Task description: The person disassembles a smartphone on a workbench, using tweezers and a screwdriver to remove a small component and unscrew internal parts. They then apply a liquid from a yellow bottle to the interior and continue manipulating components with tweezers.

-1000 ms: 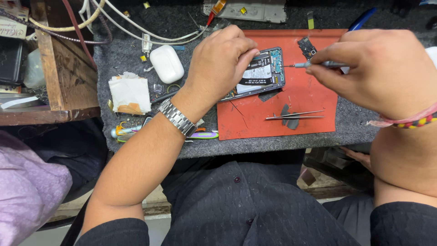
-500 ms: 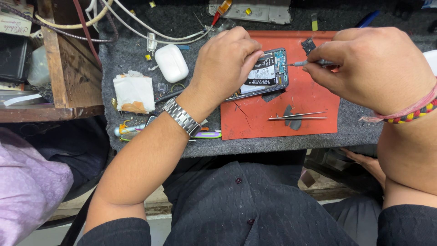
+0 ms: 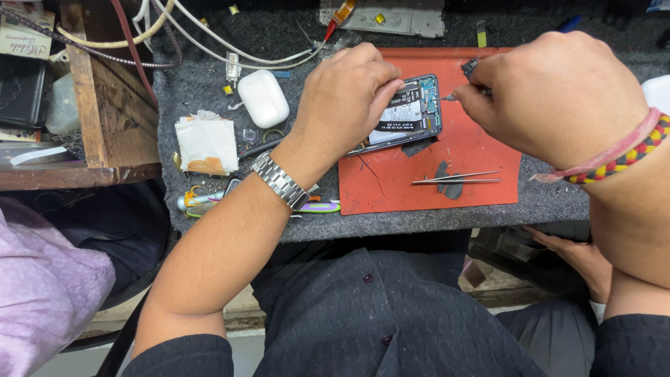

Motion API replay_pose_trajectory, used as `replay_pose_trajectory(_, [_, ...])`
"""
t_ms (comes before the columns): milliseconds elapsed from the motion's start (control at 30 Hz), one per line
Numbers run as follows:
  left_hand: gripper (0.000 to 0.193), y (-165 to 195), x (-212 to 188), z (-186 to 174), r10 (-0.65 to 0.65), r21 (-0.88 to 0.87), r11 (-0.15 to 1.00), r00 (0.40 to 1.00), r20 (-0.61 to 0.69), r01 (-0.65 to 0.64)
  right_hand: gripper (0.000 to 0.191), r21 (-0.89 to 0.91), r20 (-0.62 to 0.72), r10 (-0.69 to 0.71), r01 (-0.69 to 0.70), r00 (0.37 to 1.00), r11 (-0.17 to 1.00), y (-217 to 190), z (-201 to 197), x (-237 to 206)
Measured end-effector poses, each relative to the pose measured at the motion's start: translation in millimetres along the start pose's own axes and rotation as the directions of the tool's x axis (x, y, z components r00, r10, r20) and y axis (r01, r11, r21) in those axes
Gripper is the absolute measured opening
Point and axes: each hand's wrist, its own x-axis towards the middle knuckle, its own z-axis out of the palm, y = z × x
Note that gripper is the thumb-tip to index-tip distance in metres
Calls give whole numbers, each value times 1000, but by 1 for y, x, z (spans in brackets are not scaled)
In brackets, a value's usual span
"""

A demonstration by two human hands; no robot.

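Compared with a second back, the phone [image 3: 408, 112] is swung a bit more toward 1 o'clock and the tool tip is brought in closer, so it now sits right at the phone's top right corner instead of out over the mat [image 3: 426, 188]. Looks like the work is narrowed down to that one corner of the board.

The left hand [image 3: 349, 91] is curled over the phone's left half, fingers pressed down on it so it's pinned flat on the mat. The right hand [image 3: 558, 98] is closed tight around a thin tool [image 3: 453, 96], only the tip is seen poking out toward 9 o'clock.

Tweezers [image 3: 457, 178] are left lying at 5 o'clock from the phone, untouched. A white earbud case [image 3: 263, 98] is parked at 9 o'clock from the left hand, and a folded tissue [image 3: 204, 143] is seen further out at 8 o'clock.
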Motion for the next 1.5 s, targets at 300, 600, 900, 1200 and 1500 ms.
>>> replay_pose_trajectory(300, [12, -1, -1, 1, 18, -11, 1000, 1000, -21, -19, 14, -144, 207, -219, 251, 953, 957, -8, -13, 10])
replay_pose_trajectory(600, [13, 0, -2, 2, 13, -5, 1000, 1000, -13, -13, 19, -86, 121, -335, 346, 934, 934, -6, -13, 8])
replay_pose_trajectory(900, [12, 0, -4, 4, 13, 7, 1000, 1000, -8, -13, 22, -143, 202, -493, 523, 846, 840, 0, -4, 5])
replay_pose_trajectory(1200, [12, 0, -6, 3, 28, 7, 1000, 1000, 8, -28, 16, -121, 155, -413, 432, 897, 894, 2, -7, 9])
replay_pose_trajectory(1500, [12, 2, -5, 3, 11, -1, 1000, 1000, 5, -11, 40, -132, 444, -98, 173, 891, 976, -6, -10, 25])
